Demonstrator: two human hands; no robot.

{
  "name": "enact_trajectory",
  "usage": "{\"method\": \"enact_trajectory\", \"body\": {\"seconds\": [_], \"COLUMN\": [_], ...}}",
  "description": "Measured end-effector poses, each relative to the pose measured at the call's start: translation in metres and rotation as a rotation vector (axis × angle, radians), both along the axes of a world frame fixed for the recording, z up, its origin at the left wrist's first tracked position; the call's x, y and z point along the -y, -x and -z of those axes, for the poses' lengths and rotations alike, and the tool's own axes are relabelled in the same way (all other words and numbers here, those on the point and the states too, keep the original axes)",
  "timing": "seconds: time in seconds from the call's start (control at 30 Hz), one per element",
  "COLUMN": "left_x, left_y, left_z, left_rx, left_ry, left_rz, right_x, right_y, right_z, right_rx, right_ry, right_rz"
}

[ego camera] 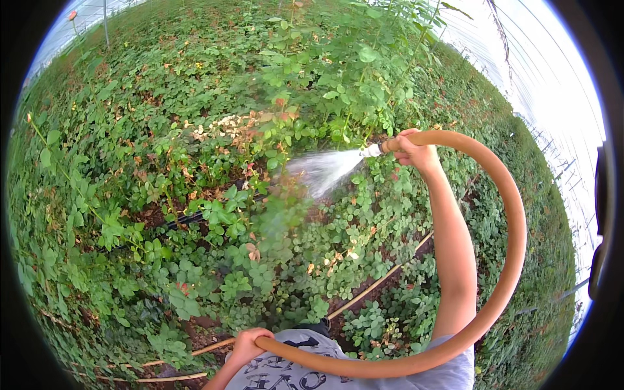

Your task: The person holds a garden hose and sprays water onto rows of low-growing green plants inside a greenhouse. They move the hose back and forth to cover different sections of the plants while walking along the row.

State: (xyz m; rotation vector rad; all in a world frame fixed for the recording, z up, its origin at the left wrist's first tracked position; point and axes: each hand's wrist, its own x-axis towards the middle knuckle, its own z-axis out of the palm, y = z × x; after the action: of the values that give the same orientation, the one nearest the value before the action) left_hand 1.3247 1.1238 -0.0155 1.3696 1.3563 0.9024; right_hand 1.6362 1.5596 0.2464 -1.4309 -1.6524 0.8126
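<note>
A thick orange-brown hose (516, 214) bends in a wide loop around my outstretched right arm. Near its front end, my right hand (414, 150) grips it just behind a white spray nozzle (371, 150). A fan of water (326, 168) leaves the nozzle towards the left, falling over leafy rose bushes (287, 195). Lower down, at my waist, my left hand (252, 344) is closed around a further part of the hose, in front of my grey shirt.
Thin canes or pipes (375, 285) run low among the plants near my body. Black irrigation tubing (185, 220) lies in the foliage at left. Tall rose stems (385, 73) rise ahead. Greenhouse film (551, 73) curves overhead at right, and a metal post (106, 24) stands far left.
</note>
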Motion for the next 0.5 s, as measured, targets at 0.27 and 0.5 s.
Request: {"method": "enact_trajectory", "body": {"seconds": [0.27, 0.5], "left_x": [0.018, 0.033], "left_y": [0.000, -0.002], "left_z": [-0.003, -0.004], "left_rx": [0.001, 0.032], "left_ry": [0.008, 0.011], "left_rz": [-0.108, -0.202], "right_x": [-0.053, -0.067], "right_y": [0.038, 0.123], "right_z": [0.003, 0.009], "right_rx": [0.117, 0.091], "right_ry": [-0.072, 0.003], "right_rz": [-0.143, -0.284]}}
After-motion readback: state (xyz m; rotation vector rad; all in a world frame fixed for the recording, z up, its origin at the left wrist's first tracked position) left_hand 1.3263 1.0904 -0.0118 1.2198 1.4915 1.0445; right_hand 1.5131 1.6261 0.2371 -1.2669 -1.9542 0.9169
